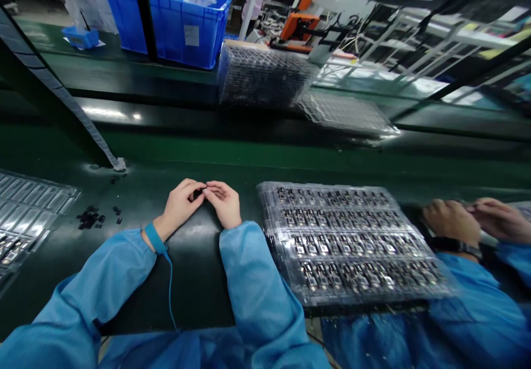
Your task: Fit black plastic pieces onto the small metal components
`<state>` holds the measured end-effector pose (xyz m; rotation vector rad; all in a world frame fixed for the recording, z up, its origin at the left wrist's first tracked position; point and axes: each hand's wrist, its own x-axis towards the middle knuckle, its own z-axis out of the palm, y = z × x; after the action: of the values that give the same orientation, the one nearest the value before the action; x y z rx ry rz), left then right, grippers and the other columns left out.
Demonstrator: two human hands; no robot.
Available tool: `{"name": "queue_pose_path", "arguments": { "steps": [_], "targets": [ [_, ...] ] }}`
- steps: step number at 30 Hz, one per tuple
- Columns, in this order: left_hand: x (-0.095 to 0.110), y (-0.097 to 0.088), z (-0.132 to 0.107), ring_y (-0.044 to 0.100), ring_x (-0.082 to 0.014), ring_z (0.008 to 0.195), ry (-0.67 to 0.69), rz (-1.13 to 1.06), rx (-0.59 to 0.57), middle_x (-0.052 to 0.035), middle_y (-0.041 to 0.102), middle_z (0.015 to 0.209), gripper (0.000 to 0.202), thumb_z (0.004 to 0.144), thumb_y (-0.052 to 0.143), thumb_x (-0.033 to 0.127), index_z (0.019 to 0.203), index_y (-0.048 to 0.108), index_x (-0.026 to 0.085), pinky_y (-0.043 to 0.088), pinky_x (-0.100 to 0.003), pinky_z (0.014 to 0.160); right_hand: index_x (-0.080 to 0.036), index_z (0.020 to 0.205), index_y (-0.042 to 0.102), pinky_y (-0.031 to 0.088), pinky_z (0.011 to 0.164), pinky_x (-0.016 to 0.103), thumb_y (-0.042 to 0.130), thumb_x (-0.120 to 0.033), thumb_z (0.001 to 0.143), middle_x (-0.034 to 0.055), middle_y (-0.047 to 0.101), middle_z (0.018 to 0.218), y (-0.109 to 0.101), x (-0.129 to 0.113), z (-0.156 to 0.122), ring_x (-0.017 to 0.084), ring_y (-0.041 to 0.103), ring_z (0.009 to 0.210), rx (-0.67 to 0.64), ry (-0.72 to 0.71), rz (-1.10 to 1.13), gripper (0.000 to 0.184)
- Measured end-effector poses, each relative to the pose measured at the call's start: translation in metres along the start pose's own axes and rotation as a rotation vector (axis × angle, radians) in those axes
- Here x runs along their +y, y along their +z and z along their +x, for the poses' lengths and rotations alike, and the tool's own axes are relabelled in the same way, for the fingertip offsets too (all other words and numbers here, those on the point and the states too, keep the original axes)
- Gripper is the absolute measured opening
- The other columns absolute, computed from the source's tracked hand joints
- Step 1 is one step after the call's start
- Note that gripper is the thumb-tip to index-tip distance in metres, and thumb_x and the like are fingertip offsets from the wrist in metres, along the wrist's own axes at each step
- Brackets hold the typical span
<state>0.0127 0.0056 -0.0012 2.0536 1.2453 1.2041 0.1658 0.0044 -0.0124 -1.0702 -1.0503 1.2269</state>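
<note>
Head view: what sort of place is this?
Looks like a factory assembly line, probably electronics: a clear tray with rows of small shiny parts, a corded blue wrist strap, and a co-worker's hands at the same long green bench.

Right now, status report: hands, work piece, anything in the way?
Left hand, right hand: together on a small dark piece, mostly hidden. Nearest possible obstacle: loaded tray, beside the right sleeve; co-worker's hands beyond it.
</note>
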Motion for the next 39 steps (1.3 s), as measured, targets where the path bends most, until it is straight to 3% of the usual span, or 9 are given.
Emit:
{"name": "queue_pose_path", "arguments": {
  "steps": [19, 39],
  "targets": [
    [-0.0001, -0.0008, -0.0003, 0.052, -0.0086, 0.063, 0.0, 0.004, -0.04, -0.0023, 0.064, 0.098, 0.02, 0.088, 0.059, 0.018, 0.107, 0.067, 0.021, 0.047, -0.023, 0.061, -0.019, 0.097, 0.071, 0.058, 0.083, 0.034, 0.082, -0.036, 0.07, 0.0027, 0.074, 0.083, -0.0015, 0.0015, 0.0008, 0.018, 0.072, 0.081, -0.05, 0.038, 0.104, 0.033],
    [-0.0017, 0.0001, -0.0005, 0.052, -0.008, 0.062, 0.007, 0.013, -0.027, -0.0026, 0.063, 0.094, 0.019, 0.087, 0.061, 0.02, 0.106, 0.066, 0.019, 0.047, -0.022, 0.06, -0.018, 0.097, 0.07, 0.057, 0.086, 0.035, 0.081, -0.041, 0.069, 0.0041, 0.075, 0.084, 0.0011, -0.0028, -0.0012, 0.019, 0.073, 0.083, -0.039, 0.058, 0.038, 0.038]
  ]
}}
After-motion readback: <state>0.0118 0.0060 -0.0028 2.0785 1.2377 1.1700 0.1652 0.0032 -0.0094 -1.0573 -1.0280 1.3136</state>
